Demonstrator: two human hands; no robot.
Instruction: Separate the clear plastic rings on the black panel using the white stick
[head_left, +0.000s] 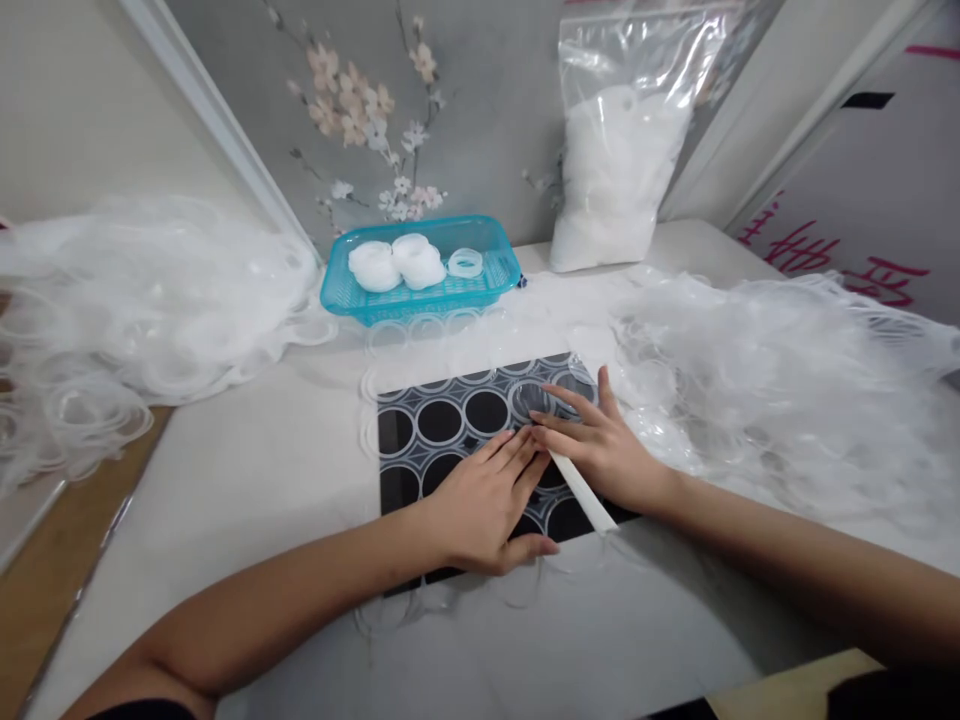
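On the black mat (441, 422), a white strip (581, 490) slants to the near edge between the right hand (609, 450), closer, its grip unclear to me, and the left hand (484, 502), flat with thumb out.

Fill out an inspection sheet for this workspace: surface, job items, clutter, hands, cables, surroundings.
Surface: pale table, partly covered by plastic.
Job items: ringed sheet over black mat; white strip by right hand, grip unclear.
Clutter: left heap and right heap of plastic.
Hands: left hand lies over the sheet; right fingertips close beside the left's.
Cables: nothing seen.
Surroundings: blue basket with white rings; clear bag with white contents; flowered panel behind.
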